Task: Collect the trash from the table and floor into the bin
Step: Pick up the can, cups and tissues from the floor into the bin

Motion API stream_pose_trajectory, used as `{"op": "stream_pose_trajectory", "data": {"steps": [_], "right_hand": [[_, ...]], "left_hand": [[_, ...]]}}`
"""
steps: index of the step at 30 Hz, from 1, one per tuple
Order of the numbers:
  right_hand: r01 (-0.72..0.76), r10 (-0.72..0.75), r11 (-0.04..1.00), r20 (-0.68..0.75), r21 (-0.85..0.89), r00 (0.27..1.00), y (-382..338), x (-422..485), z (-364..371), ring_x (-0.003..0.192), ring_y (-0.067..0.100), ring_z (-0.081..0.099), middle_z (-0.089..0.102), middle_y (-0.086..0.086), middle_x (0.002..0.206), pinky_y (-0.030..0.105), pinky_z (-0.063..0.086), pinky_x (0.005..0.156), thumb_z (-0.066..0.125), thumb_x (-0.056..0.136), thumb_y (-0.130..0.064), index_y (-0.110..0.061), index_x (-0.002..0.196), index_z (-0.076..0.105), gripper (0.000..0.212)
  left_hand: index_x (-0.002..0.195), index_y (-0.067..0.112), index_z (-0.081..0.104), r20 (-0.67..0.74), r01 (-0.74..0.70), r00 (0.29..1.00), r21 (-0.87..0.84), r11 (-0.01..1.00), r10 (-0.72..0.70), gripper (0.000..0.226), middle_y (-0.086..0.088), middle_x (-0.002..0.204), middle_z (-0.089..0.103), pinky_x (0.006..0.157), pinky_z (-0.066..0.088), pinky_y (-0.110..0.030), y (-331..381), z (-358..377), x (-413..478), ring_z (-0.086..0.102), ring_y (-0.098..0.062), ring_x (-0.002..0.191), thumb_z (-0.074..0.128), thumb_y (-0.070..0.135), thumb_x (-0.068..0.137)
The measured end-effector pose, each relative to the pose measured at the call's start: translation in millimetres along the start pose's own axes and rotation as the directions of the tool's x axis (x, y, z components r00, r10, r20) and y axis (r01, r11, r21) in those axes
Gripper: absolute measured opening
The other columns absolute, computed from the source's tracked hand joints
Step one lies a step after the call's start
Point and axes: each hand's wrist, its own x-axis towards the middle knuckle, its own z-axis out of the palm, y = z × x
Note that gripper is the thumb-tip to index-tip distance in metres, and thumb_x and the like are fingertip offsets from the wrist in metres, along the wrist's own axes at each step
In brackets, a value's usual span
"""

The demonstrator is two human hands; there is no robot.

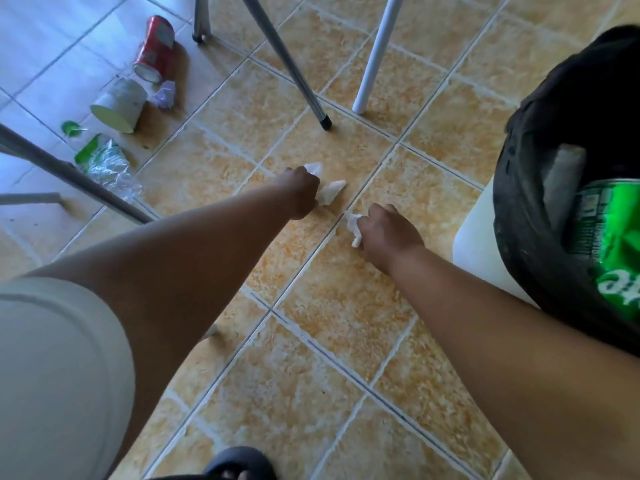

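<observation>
White tissue shows twice at mid-frame, low on the tiled floor (329,341). The left hand (301,194) is clenched round the larger tissue (329,192), and the right hand (388,233) grips the smaller tissue (354,227). Both sets of fingertips are hidden. Five pieces of litter lie at upper left: one red can (154,48), one paper cup (119,105), one paper wad (165,95), one green lid (71,128) and one crushed bottle (107,162). One black-lined bin (554,109) is cut off at the right edge, and one green can (613,237) shows partly inside.
</observation>
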Motion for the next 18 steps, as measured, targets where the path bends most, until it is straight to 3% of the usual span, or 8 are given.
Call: {"op": "stream_pose_trajectory", "data": {"steps": [4, 7, 11, 15, 18], "right_hand": [[0.009, -0.002, 0.997, -0.106, 0.071, 0.994, 3.6, -10.1, -3.4, 0.090, 0.036, 0.058, 0.047, 0.017, 0.110, 0.035, 0.042, 0.065, 0.056, 0.092, -0.008, -0.001, 0.099, 0.063, 0.013], [0.022, -0.005, 0.995, -0.165, 0.100, 0.986, 1.1, -13.5, -14.2, 0.092, 0.036, 0.059, 0.051, 0.018, 0.109, 0.035, 0.046, 0.070, 0.053, 0.093, -0.009, -0.001, 0.104, 0.062, 0.016], [0.082, -0.052, 0.991, -0.257, 0.107, 0.965, -9.8, -23.7, -37.6, 0.092, 0.038, 0.061, 0.059, 0.021, 0.104, 0.038, 0.050, 0.071, 0.053, 0.091, -0.008, -0.005, 0.107, 0.060, 0.018], [0.124, -0.084, 0.989, -0.379, 0.083, 0.922, -21.7, -39.5, -76.8, 0.090, 0.039, 0.062, 0.061, 0.020, 0.100, 0.039, 0.050, 0.071, 0.057, 0.087, -0.008, -0.006, 0.103, 0.060, 0.017], [0.138, -0.059, 0.982, -0.482, 0.130, 0.874, -23.9, -48.5, -119.4, 0.098, 0.038, 0.062, 0.062, 0.017, 0.108, 0.037, 0.049, 0.080, 0.060, 0.087, -0.013, -0.007, 0.108, 0.065, 0.022]], "left_hand": [[0.113, 0.004, 0.065, -0.014, 0.019, 1.000, -0.023, 1.000, -0.019, 0.031, -0.015, 0.122, 0.045, 0.069, 0.053, -0.037, 5.0, 4.1, -15.1, 0.057, -0.031, 0.094, 0.071, 0.020, 0.086], [0.100, -0.001, 0.062, -0.093, 0.048, 0.994, -0.064, 0.997, -0.054, 0.012, -0.018, 0.105, 0.058, 0.058, 0.047, -0.033, 6.1, -5.7, -22.3, 0.058, -0.027, 0.076, 0.060, 0.002, 0.088], [0.101, 0.008, 0.055, -0.265, 0.066, 0.959, -0.140, 0.988, -0.101, 0.016, -0.011, 0.089, 0.057, 0.051, 0.041, -0.033, 10.5, -32.9, -35.0, 0.055, -0.026, 0.070, 0.055, 0.002, 0.086], [0.109, 0.007, 0.059, -0.337, 0.074, 0.929, -0.237, 0.969, -0.153, 0.022, -0.015, 0.098, 0.062, 0.057, 0.046, -0.036, 19.5, -56.1, -46.6, 0.058, -0.028, 0.075, 0.054, 0.006, 0.088], [0.109, 0.010, 0.068, -0.376, 0.031, 0.907, -0.388, 0.921, -0.190, 0.027, -0.016, 0.109, 0.064, 0.074, 0.052, -0.038, 18.5, -76.2, -51.8, 0.064, -0.034, 0.093, 0.055, 0.004, 0.086]]}}
